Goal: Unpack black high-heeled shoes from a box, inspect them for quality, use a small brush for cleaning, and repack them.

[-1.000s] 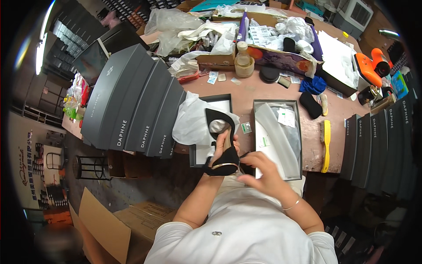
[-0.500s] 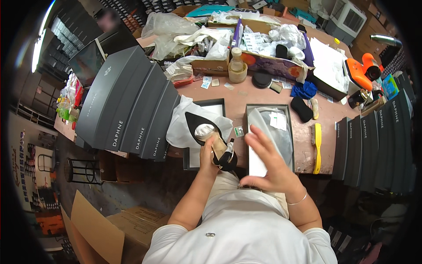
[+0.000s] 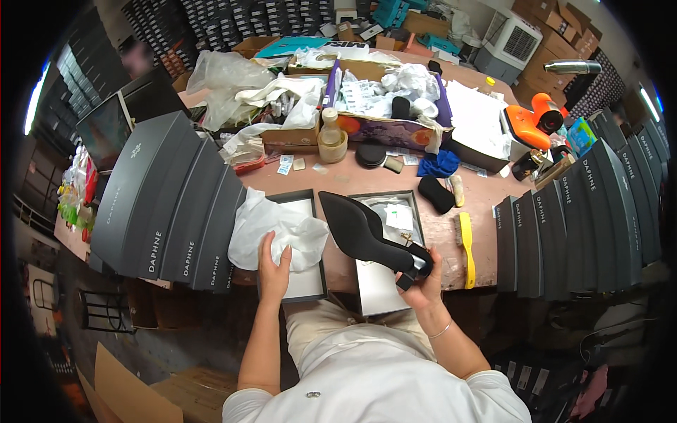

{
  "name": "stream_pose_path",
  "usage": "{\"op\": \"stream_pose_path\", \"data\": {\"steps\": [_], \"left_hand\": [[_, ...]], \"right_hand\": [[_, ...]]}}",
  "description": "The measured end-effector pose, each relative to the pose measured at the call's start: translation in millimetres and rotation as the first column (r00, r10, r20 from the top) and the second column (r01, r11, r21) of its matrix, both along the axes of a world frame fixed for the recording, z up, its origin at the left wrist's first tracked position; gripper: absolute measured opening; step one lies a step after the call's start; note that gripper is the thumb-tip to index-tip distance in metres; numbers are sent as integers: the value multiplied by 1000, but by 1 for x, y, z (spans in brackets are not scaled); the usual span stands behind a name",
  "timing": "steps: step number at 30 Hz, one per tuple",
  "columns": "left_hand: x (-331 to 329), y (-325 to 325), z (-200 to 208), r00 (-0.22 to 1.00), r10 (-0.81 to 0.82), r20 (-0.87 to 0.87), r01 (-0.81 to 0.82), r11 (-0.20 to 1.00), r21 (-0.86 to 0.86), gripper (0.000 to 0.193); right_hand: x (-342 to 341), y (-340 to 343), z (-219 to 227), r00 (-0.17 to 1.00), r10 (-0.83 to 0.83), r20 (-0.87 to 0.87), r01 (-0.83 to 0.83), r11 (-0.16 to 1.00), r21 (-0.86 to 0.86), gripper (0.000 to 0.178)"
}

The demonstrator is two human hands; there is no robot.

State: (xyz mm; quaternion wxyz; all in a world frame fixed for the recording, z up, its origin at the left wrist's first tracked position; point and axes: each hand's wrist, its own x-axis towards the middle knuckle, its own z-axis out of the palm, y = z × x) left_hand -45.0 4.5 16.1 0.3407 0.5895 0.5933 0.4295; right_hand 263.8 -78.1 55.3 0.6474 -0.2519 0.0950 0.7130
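Observation:
My right hand (image 3: 426,290) grips a black pointed-toe heeled shoe (image 3: 363,236) around its heel end. The shoe is tilted, its toe toward the far left and its dark sole facing up. Below it lies an open grey shoebox (image 3: 381,299) with a white inside, partly hidden by the shoe; a clear bag with a white slip (image 3: 399,217) shows in it. My left hand (image 3: 273,275) rests at crumpled white tissue paper (image 3: 271,229), thumb and forefinger apart. That paper spreads over another open shoebox (image 3: 310,285).
Stacked grey shoeboxes stand at the left (image 3: 169,204) and right (image 3: 564,225). A yellow-handled brush (image 3: 466,250), a black pad (image 3: 436,194) and a blue cloth (image 3: 438,163) lie right of the boxes. Farther back are a bottle (image 3: 330,128) and a paper-filled purple carton (image 3: 384,132).
The shoe has passed from my left hand to my right and turned sole up, over the right box. My left hand has moved to the tissue paper. The view has shifted.

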Motion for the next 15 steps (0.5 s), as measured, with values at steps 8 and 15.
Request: {"op": "stream_pose_path", "data": {"steps": [8, 15], "left_hand": [[6, 35, -67, 678, -463, -571, 258, 877, -405, 55], [-1, 29, -17, 825, -108, 554, 332, 887, -321, 55]], "right_hand": [[-4, 0, -13, 985, -123, -119, 114, 990, -80, 45], [-40, 34, -7, 708, 30, 705, -351, 882, 315, 49]]}}
